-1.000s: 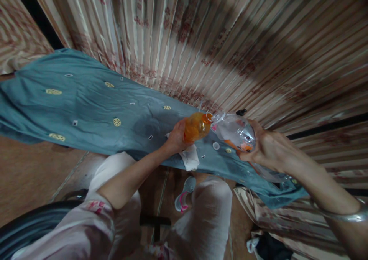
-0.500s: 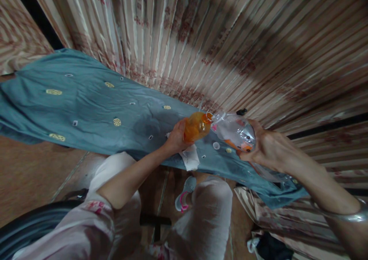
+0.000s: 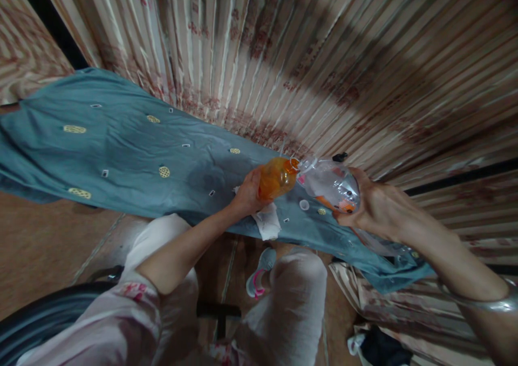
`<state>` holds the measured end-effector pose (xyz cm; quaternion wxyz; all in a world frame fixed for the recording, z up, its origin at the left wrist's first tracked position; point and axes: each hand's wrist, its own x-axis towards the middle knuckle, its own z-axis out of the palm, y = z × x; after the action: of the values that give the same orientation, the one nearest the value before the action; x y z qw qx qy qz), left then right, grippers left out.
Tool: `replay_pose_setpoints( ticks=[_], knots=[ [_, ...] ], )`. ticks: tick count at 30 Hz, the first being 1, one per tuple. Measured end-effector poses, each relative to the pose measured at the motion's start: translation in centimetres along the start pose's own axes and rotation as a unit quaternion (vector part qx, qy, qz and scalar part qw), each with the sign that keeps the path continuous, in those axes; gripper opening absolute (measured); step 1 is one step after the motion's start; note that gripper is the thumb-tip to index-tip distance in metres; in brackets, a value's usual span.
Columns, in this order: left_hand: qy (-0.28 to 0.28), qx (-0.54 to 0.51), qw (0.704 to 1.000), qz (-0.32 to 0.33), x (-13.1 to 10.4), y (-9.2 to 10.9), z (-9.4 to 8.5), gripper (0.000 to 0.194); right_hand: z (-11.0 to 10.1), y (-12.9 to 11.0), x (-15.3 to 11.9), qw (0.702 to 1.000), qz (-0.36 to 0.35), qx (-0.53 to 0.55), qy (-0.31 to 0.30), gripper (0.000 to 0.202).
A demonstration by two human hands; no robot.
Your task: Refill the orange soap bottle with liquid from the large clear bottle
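My left hand is wrapped round an orange bottle, tilted with its mouth up and to the right. In my right hand is a clear plastic bottle, tipped so that its neck points left. The two necks meet or nearly touch; I cannot tell whether liquid passes between them. Orange and pink patches show on the clear bottle. Below it, a small white cap lies on the blue cloth. A crumpled white tissue lies beneath my left hand at the cloth's near edge.
Behind the long cloth-covered surface hangs a pleated, flowered curtain. A small black object sits by the curtain's foot. Clear plastic lies under my right wrist. At lower right is a black cloth bundle on the floor.
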<state>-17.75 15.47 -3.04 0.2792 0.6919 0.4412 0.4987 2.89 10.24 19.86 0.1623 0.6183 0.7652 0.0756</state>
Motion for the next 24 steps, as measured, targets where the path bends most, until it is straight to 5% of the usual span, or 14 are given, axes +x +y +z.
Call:
replay_pose_setpoints(
  ticks=[24],
  knots=[
    [0.001,0.003,1.0,0.004,0.05,0.4,-0.18,0.086,-0.14,-0.21,-0.01,1.0,0.009,-0.019,-0.002,0.083]
  ],
)
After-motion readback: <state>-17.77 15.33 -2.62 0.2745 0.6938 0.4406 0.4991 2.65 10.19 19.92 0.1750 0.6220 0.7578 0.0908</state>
